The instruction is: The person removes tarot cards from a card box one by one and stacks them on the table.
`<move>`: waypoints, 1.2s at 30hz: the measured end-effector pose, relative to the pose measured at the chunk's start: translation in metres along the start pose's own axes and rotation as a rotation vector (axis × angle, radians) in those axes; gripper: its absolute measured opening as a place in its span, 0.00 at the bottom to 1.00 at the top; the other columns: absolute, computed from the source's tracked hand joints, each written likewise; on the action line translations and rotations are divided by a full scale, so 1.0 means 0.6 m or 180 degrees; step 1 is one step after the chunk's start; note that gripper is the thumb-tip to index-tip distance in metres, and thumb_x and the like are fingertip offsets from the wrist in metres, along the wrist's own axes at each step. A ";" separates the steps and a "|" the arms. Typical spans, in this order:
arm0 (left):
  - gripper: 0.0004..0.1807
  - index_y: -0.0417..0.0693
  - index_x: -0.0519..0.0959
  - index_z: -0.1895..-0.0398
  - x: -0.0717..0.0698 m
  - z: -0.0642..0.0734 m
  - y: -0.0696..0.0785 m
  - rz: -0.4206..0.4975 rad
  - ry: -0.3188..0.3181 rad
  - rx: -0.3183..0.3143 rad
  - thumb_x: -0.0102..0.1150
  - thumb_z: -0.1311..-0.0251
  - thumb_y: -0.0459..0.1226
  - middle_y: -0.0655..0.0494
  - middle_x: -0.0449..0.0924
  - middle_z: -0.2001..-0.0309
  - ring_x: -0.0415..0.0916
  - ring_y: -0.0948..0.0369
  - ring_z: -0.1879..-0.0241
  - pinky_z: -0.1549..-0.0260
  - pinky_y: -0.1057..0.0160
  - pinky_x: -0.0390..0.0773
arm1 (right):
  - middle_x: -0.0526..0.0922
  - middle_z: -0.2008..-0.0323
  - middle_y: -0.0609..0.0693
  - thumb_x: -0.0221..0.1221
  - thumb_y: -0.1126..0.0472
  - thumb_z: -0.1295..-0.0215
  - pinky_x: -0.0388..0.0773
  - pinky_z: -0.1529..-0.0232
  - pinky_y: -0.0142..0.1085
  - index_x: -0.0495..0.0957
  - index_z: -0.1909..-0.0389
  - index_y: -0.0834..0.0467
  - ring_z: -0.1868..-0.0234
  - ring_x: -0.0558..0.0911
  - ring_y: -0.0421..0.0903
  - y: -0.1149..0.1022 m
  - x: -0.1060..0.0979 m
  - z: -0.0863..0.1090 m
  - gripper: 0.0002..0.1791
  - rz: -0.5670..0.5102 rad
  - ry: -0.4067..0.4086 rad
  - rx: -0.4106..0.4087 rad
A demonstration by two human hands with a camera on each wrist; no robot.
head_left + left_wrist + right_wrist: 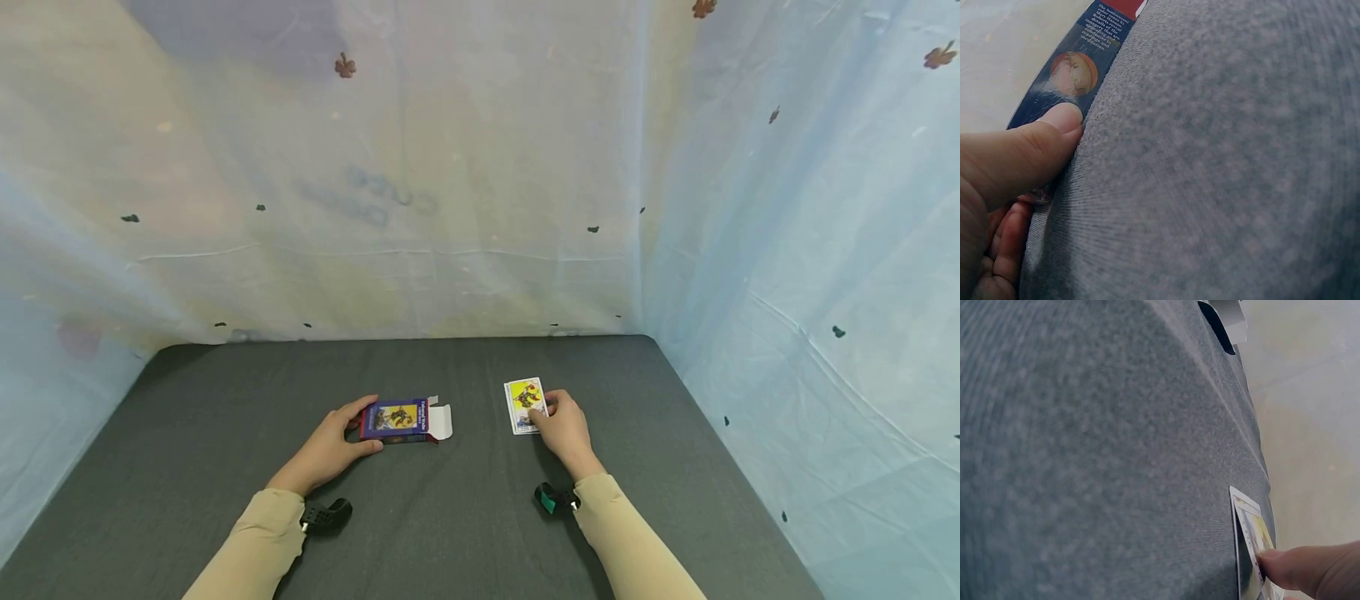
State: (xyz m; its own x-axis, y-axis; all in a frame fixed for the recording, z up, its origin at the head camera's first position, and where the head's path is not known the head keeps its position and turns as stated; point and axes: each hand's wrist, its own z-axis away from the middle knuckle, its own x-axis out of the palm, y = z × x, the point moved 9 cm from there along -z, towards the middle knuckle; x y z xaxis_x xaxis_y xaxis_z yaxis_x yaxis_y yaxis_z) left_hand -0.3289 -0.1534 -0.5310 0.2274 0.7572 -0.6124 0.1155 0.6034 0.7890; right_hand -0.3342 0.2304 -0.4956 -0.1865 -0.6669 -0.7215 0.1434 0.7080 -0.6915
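A blue and purple card box (pixel 396 419) lies on the table at centre left, its white end flap (pixel 440 422) open toward the right. My left hand (pixel 333 442) grips the box's left end, thumb along the near side and fingers at the far side. In the left wrist view the thumb presses the box's printed side (pixel 1075 69). To the right, my right hand (pixel 564 425) pinches a few picture cards (pixel 523 396) with white borders and a yellow scene. The right wrist view shows the thumb on the top card (pixel 1259 534), which sits askew over another card's edge.
A dark grey cloth (pixel 450 533) covers the table. Pale plastic sheeting (pixel 480 167) with leaf prints hangs behind it and along the sides. A black strap (pixel 327 514) is on the left wrist, and another strap (pixel 553 500) with a green patch is on the right.
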 end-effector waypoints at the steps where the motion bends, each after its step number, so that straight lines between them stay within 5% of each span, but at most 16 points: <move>1: 0.46 0.61 0.57 0.25 0.000 0.000 0.000 -0.0001 0.0005 0.0003 0.70 0.46 0.51 0.42 0.61 0.34 0.63 0.45 0.38 0.45 0.40 0.66 | 0.75 0.67 0.53 0.65 0.57 0.39 0.67 0.72 0.37 0.74 0.47 0.64 0.71 0.72 0.47 0.000 0.000 0.000 0.23 0.0020 0.0003 -0.0004; 36: 0.46 0.63 0.57 0.25 0.001 -0.001 -0.001 -0.0040 0.0012 -0.0029 0.69 0.47 0.52 0.42 0.62 0.35 0.64 0.45 0.39 0.46 0.41 0.67 | 0.76 0.70 0.53 0.66 0.55 0.40 0.69 0.70 0.41 0.77 0.51 0.65 0.72 0.73 0.48 -0.005 0.004 -0.001 0.22 0.0402 -0.0013 -0.0082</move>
State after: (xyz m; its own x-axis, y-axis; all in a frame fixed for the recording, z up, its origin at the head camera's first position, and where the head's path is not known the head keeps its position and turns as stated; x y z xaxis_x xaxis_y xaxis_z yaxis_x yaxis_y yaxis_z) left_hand -0.3297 -0.1531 -0.5317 0.2224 0.7505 -0.6224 0.1095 0.6151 0.7808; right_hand -0.3356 0.2264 -0.4953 -0.1646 -0.5728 -0.8030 0.1404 0.7922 -0.5939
